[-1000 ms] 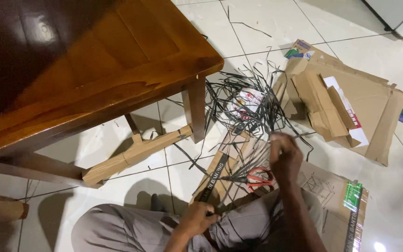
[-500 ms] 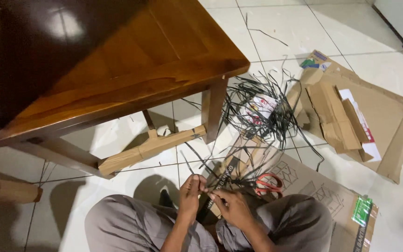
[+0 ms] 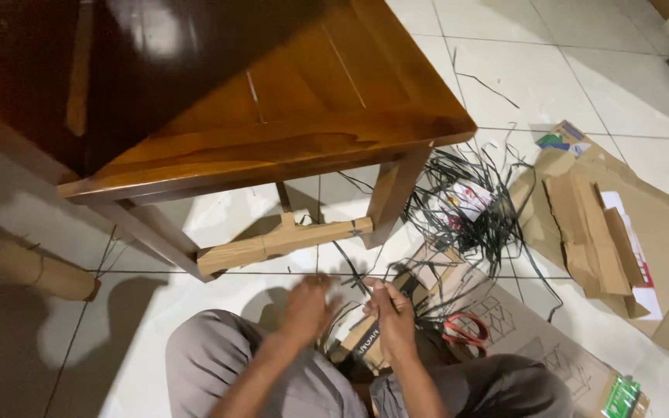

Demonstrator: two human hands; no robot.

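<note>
Presently, your right hand (image 3: 391,321) is pinched closed on a black plastic strap (image 3: 348,267) that runs up toward the paper-wrapped crossbar (image 3: 284,241) of the wooden table (image 3: 272,147); your left hand (image 3: 303,308) sits just beside it, fingers curled, but motion blur prevents me from saying whether it grips the strap or only steadies it.

Risks noted: the strap appears taut, so if it slips or parts under your pull, the loose end may whip back toward your hands or face; the cause would be pulling toward yourself with your fingers wrapped round a thin edge, which could also cut skin. The red-handled scissors (image 3: 464,329) lie on the flattened cardboard (image 3: 536,340) near your right knee; a shift of the leg could bring it onto the blades. The tangle of loose black straps (image 3: 474,213) spreads across the tiled floor (image 3: 582,70) beside the table leg (image 3: 392,193); it could snag a foot when you rise.

Count: one table; two of its legs in view; one wrapped crossbar; one pair of scissors; one wrapped roll (image 3: 29,267) at the left; two main cardboard pieces, the second being the opened box (image 3: 621,224) at the right; the loose straps are too many and too tangled to count.
</note>
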